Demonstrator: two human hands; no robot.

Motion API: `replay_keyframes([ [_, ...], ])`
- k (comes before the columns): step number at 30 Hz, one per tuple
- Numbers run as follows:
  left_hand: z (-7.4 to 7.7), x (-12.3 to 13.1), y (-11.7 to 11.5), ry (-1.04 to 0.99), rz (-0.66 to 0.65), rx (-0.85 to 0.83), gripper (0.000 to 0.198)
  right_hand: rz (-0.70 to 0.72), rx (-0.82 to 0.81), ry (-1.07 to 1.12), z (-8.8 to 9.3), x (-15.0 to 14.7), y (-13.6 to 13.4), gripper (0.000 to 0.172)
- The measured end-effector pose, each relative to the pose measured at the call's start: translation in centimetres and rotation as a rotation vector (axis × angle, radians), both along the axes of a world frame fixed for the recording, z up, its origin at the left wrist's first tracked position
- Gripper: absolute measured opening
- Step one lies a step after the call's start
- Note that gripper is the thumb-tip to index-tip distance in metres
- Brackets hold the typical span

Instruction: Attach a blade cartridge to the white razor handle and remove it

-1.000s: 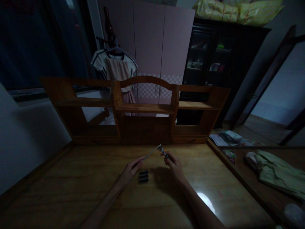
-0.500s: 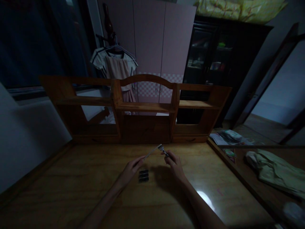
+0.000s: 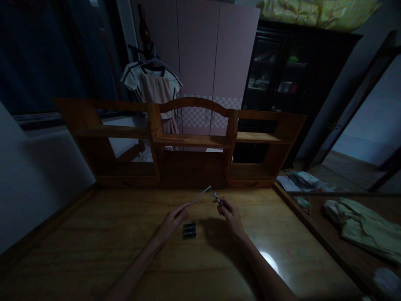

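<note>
Centre frame, above desk (image 3: 94,234): left hand (image 3: 171,221) pinches thin pale strip (image 3: 199,196); right hand (image 3: 231,215) pinches small metal tool (image 3: 216,197). Tips near, apart. Dark blocks (image 3: 189,230) lie between hands. Seemingly lining up both pieces; next calls for steady fingertip aim.

The glossy brown wooden desk (image 3: 94,234) fills the near half of the scene, with a bright patch of reflected light near its right side. A small dark ridged block (image 3: 189,230) lies flat near its middle. Along the far edge stands a brown wooden shelf unit with an arched centre (image 3: 191,142). Right of the desk's raised edge, a darker wooden surface (image 3: 326,234) carries a crumpled pale green cloth (image 3: 363,225).
</note>
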State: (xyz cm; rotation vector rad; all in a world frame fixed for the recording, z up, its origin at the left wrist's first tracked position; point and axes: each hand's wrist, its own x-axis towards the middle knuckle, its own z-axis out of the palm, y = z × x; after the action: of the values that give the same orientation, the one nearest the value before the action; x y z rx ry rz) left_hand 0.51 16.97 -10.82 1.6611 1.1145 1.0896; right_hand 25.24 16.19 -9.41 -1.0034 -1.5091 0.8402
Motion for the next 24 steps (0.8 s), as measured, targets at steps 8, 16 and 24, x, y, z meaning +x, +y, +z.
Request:
replay_keyframes([
  [8, 0.07, 0.29, -0.14, 0.009, -0.084, -0.019, 0.042, 0.033, 0.002, 0.014, 0.20, -0.11, -0.20, 0.022],
  [16, 0.33, 0.27, -0.21, -0.015, -0.108, -0.008, 0.042, 0.002, -0.017, 0.009, -0.10, -0.07, -0.10, 0.022],
  [24, 0.56, 0.38, -0.50, -0.037, -0.097, -0.022, 0.043, 0.010, -0.005, -0.016, 0.22, -0.05, -0.32, 0.023],
])
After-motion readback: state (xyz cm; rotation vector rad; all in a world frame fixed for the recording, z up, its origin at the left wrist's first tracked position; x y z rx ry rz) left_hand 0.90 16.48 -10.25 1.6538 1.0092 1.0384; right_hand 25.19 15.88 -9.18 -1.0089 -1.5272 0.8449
